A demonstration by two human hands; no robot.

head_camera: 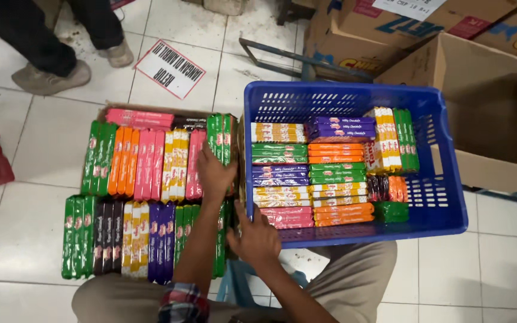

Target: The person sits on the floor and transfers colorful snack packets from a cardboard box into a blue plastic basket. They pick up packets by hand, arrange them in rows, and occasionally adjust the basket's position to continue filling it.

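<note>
Packets (221,139) of green wafers in the box (145,110) are gripped by the left hand (215,170). The right hand (255,236) rests open on the basket (354,96) rim; lifting them across likely comes next.

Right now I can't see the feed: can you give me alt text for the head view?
The left hand grips green packs in a flat cardboard box of colourful wafer packs, while the right hand rests on the rim of a blue plastic basket of similar packs. Both sit on a white tiled floor.
</note>
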